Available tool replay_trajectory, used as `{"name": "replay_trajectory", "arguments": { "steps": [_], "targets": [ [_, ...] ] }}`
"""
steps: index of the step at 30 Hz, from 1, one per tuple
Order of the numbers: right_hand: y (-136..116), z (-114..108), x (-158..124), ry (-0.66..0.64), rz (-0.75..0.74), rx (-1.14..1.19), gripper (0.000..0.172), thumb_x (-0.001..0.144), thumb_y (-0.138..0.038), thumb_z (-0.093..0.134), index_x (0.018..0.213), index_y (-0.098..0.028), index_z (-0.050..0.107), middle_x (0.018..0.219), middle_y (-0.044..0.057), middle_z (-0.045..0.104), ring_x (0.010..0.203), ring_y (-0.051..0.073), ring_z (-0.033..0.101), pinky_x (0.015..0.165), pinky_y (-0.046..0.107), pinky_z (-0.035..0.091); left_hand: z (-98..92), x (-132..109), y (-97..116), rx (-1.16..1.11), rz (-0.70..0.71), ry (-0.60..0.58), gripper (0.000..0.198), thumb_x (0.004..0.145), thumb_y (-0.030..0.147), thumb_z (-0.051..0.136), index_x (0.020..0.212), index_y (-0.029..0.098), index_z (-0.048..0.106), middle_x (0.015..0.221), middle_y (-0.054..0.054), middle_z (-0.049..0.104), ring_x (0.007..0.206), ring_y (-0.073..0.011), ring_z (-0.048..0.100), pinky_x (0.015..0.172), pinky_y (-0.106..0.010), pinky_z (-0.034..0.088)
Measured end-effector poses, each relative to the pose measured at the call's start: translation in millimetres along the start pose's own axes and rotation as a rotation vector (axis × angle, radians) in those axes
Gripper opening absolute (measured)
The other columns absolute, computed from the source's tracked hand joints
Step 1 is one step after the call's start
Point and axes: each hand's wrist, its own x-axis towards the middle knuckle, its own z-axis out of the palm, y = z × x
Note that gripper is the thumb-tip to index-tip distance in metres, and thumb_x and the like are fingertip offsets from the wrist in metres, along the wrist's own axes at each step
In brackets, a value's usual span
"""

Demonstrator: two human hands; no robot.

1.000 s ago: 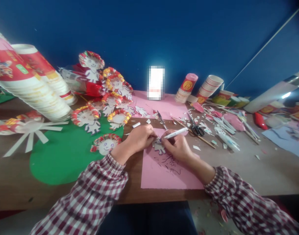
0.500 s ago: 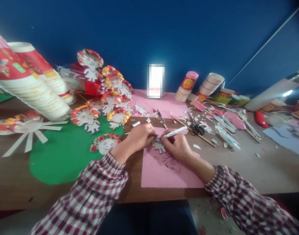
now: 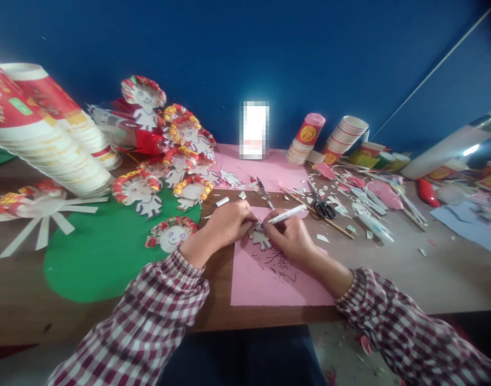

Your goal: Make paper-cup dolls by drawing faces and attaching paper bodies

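1 white pen point(image 3: 289, 213) is clamped in the grip of the right hand point(image 3: 297, 240); that of the left hand point(image 3: 231, 221) cannot be told. Near the worktop's point(image 3: 213, 308) front edge, on the pink sheet point(image 3: 249, 287), the paper cutout point(image 3: 261, 240) is best kept pressed flat.

Paper cutout point(image 3: 261, 241) partly hidden

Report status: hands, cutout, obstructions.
Right hand gripping pen. Left hand at cutout, partly hidden, over pink sheet. Scissors beyond right hand, not touching it.
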Motion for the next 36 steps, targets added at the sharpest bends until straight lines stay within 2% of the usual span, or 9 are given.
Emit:
{"name": "replay_trajectory", "arguments": {
  "steps": [17, 36],
  "targets": [
    [-2.0, -1.0, -0.1, -0.012, 0.008, -0.029, 0.017, 0.086, -0.028, 0.052, 0.073, -0.017, 0.055, 0.06, -0.003, 0.05, 0.055, 0.01, 0.046, 0.051, 0.021, 0.035, -0.8, 0.4, 2.1, -0.008, -0.009, -0.005, 0.017, 0.084, 0.022, 0.057, 0.089, 0.025, 0.074, 0.089, -0.002, 0.065, 0.079, -0.0155, 0.062, 0.07, -0.026, 0.044],
    [-4.6, -1.7, -0.5, -0.016, 0.012, -0.024, 0.015, 0.084, -0.026, 0.052, 0.074, -0.016, 0.058, 0.063, -0.002, 0.054, 0.056, 0.01, 0.049, 0.054, 0.022, 0.039, -1.4, 0.3, 3.0, 0.014, -0.024, 0.005, 0.017, 0.085, 0.028, 0.058, 0.088, 0.025, 0.074, 0.09, -0.002, 0.065, 0.075, -0.0149, 0.061, 0.063, -0.025, 0.042]
  ]
}}
